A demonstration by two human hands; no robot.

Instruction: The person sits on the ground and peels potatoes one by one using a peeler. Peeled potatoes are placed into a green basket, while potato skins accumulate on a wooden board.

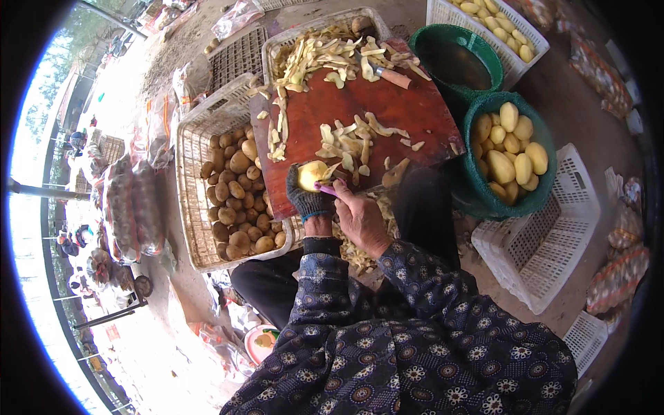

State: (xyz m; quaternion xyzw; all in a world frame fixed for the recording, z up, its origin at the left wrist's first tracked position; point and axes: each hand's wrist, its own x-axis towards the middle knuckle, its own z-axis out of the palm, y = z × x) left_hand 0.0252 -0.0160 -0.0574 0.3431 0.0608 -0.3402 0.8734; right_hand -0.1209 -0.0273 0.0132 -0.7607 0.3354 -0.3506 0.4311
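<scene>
My left hand [307,197], in a dark knit glove, holds a mostly peeled potato [311,175] over the near edge of a red-brown board [306,122]. In my bare right hand [360,215] is a pink-purple peeler [327,189], its head against the potato, where a strip of peel hangs. Potato peelings [345,142] lie on the board just beyond, and a thicker pile [321,54] covers its far end. A knife with a wooden handle [394,78] rests by that pile. Unpeeled potatoes [238,194] fill a crate at the left.
A green tub [469,189] of peeled potatoes stands right of the board. Behind it are a green tub of dark water [450,65] and a white crate [539,49] of peeled potatoes. A white plastic crate [557,244] lies at the right. Peelings cover the ground between my knees.
</scene>
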